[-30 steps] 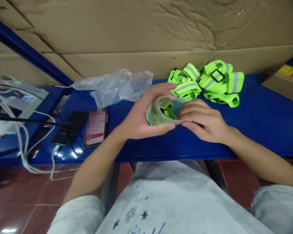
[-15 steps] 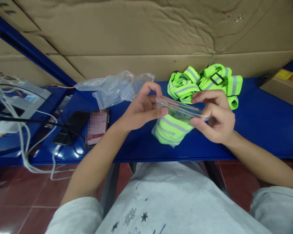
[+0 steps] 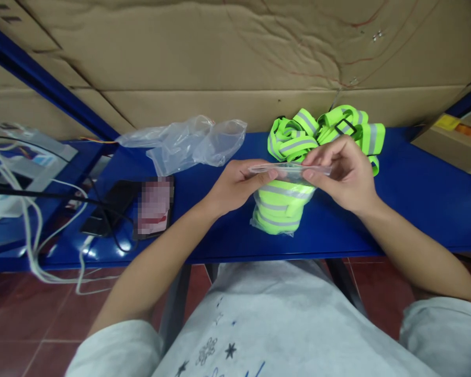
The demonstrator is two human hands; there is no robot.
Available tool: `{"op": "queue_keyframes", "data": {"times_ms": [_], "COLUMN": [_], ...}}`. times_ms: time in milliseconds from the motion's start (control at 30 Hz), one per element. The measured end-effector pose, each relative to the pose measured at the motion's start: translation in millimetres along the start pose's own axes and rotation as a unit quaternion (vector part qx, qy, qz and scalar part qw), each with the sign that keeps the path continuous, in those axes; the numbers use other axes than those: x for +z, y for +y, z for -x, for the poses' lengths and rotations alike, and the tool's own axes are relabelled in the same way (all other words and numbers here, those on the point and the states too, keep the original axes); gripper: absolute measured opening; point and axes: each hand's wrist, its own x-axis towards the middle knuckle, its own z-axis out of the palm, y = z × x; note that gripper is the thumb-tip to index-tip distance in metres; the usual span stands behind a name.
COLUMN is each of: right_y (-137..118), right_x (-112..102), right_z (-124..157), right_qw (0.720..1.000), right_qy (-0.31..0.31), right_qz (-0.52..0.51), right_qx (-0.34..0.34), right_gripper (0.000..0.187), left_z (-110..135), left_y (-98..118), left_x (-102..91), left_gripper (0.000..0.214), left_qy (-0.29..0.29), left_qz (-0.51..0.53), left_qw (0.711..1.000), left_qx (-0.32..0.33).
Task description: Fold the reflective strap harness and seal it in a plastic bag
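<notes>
We see an evenly, fairly dimly lit scene with a cool blue cast, the light seeming to come from overhead. Our hands (image 3: 239, 184) (image 3: 347, 175) throw only soft shadows on the blue worktop (image 3: 416, 199). Glare shows at the lower left, on the glossy worktop edge and the red floor tiles (image 3: 31, 314). The wide lens bends straight lines at the frame edges. A pixelated patch covers the phone screen (image 3: 154, 205). The focus is slightly soft throughout.
</notes>
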Motion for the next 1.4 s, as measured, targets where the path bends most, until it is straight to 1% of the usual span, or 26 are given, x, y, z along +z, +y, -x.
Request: {"op": "queue_keyframes", "data": {"times_ms": [67, 167, 300, 367, 467, 533, 600, 700, 800, 933, 1100, 1233, 1400], "right_y": [7, 16, 20, 19, 18, 17, 17, 18, 19, 17, 11, 5, -2], "right_x": [-7, -16, -22, -21, -17, -16, -15, -14, -10, -4, 1, 3, 3], "right_z": [-4, -8, -12, -11, -8, -5, -4, -4, -5, -2, 3, 6, 9], "right_qw": [0.999, 0.995, 0.992, 0.992, 0.995, 0.996, 0.995, 0.995, 0.993, 0.995, 0.998, 0.998, 0.995], "right_qy": [-0.019, -0.034, -0.042, -0.051, -0.045, -0.042, -0.053, -0.070, -0.069, -0.040, -0.020, -0.011, -0.024], "right_qz": [-0.028, -0.035, -0.025, -0.018, 0.016, 0.056, 0.079, 0.044, -0.003, 0.009, 0.034, 0.055, 0.085], "right_qx": [0.041, 0.087, 0.114, 0.113, 0.084, 0.055, 0.038, 0.063, 0.097, 0.087, 0.052, 0.039, 0.039], "right_gripper": [0.046, 0.040, 0.037, 0.038, 0.040, 0.040, 0.037, 0.039, 0.045, 0.047, 0.036, 0.027, 0.022], "left_z": [-3, -9, -13, -13, -12, -12, -11, -10, -7, -3, 1, 3, 6], "left_y": [-5, -13, -19, -20, -22, -23, -24, -26, -24, -21, -20, -20, -17], "left_x": [-3.4, -8.5, -12.6, -13.2, -12.6, -10.9, -8.1, -1.9, 5.9, 16.1, 22.6, 23.9, 25.7], "left_gripper": [0.043, 0.044, 0.050, 0.050, 0.050, 0.050, 0.051, 0.052, 0.051, 0.049, 0.039, 0.040, 0.043], "left_qy": [0.004, 0.029, 0.037, 0.043, 0.056, 0.056, 0.052, 0.057, 0.066, 0.060, 0.054, 0.052, 0.042], "left_qz": [0.001, 0.010, 0.012, 0.009, 0.013, 0.038, 0.076, 0.126, 0.161, 0.187, 0.191, 0.198, 0.185], "left_qw": [1.000, 1.000, 0.999, 0.999, 0.998, 0.997, 0.994, 0.987, 0.981, 0.976, 0.977, 0.975, 0.977], "left_qx": [0.003, 0.004, -0.006, -0.003, -0.011, -0.027, -0.051, -0.078, -0.085, -0.090, -0.076, -0.081, -0.094]}}
